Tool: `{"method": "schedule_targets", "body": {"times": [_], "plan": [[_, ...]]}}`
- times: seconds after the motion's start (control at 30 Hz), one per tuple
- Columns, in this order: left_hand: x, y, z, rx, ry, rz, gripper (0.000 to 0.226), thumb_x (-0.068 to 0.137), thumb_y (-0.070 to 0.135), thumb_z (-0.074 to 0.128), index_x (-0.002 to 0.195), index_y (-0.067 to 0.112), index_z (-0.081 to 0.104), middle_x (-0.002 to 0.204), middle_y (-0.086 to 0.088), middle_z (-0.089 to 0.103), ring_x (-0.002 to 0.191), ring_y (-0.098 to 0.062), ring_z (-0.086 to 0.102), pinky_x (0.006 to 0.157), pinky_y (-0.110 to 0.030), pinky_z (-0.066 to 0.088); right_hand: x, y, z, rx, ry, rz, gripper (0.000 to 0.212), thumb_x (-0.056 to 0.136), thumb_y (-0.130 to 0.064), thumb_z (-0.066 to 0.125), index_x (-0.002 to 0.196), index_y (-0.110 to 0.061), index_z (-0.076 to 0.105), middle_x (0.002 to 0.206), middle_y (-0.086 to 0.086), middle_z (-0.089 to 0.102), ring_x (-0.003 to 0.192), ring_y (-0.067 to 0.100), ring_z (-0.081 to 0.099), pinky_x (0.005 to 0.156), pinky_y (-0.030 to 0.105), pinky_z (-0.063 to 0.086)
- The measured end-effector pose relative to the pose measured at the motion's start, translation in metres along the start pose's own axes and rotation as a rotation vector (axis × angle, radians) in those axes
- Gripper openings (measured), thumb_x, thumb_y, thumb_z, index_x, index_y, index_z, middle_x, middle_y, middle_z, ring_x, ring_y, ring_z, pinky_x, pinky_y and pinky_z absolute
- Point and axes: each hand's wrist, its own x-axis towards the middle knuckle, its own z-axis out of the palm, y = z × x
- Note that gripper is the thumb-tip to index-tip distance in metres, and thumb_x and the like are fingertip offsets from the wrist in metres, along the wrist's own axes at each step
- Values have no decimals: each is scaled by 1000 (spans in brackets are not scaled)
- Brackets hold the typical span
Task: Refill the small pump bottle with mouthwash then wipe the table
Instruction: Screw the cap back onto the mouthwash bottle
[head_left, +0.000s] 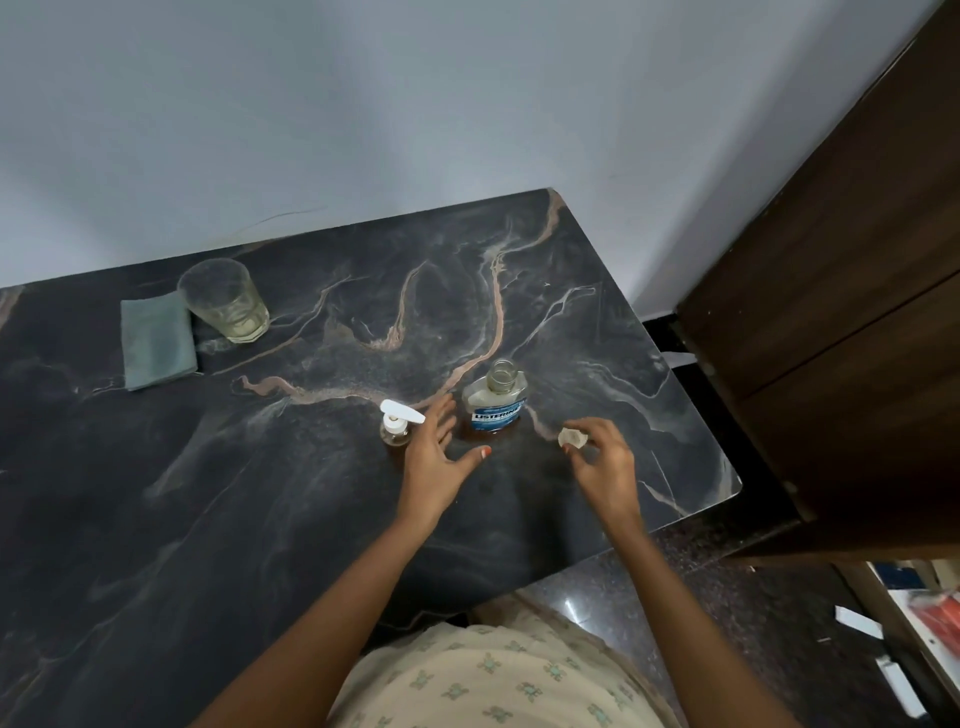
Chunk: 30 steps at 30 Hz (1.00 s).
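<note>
Currently uncapped clear plastic mouthwash bottle (494, 400): light, slippery; grasp mid-body. Left hand (434, 460) spread empty; right hand (602, 457) pinching small clear cap (571, 437).

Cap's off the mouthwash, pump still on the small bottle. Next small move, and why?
Probably set the cap down from the right hand onto the table. The mouthwash bottle stands open, but the small pump bottle still has its pump on. The left hand is open between the bottles, so freeing the right would allow unscrewing the pump.
</note>
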Motion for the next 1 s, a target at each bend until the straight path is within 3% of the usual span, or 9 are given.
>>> {"method": "schedule_targets", "body": {"times": [0.07,0.13,0.23,0.33,0.53,0.67,0.73,0.87,1.0], "plan": [[8,2,5,-21,8,18,79,68,-3,74,135,15,35,134,-1,43,123,-8,40,92,-2,34,7,9,-2,-68,-5,23,33,73,5,69,104,-5,63,109,13,59,105,29,52,86,19,33],[14,5,8,-37,0,43,78,69,-3,73,134,14,35,138,-3,43,126,-9,40,97,-8,35,14,17,-2,-131,-53,75,47,72,-1,73,116,-6,57,119,14,53,114,30,44,89,15,29],[19,10,11,-71,-13,81,73,71,-5,71,134,13,39,135,1,48,122,-2,46,100,-14,37,22,27,1,-189,-152,157,57,73,-9,74,125,-7,50,127,13,50,120,31,40,100,35,34],[21,15,13,-96,-7,96,64,72,-4,70,128,15,47,126,9,53,114,9,49,91,-7,39,23,32,4,-206,-186,155,47,75,-10,72,119,-8,55,121,12,56,115,29,44,97,37,37],[25,18,14,-145,13,97,54,71,-5,70,109,30,56,108,19,62,103,5,58,84,-10,46,25,29,3,-153,-174,98,32,74,-5,71,105,-4,62,109,14,61,104,27,53,88,23,35],[26,17,13,-164,6,99,56,70,-5,71,103,38,59,103,19,66,101,1,61,81,-10,47,28,5,-8,-10,-94,-14,30,70,-1,73,99,-3,64,100,12,64,89,16,57,74,0,38],[28,17,13,-167,3,99,55,70,-5,71,101,39,59,102,18,66,100,0,62,81,-10,47,32,-13,-15,41,-80,-76,32,70,-2,74,100,-6,64,99,7,63,88,13,57,77,4,42],[29,16,13,-178,-17,103,54,69,-7,70,101,36,60,97,19,69,98,0,63,79,-10,46,38,-53,-28,76,-151,-208,38,73,-1,71,110,-7,62,101,-1,52,93,19,58,84,27,51],[30,16,12,-166,-23,113,54,69,-7,70,99,37,61,95,22,69,98,1,63,79,-9,46,42,-83,-35,-231,-245,-411,46,77,-5,66,122,-11,54,115,7,52,103,24,53,82,37,51]]}}
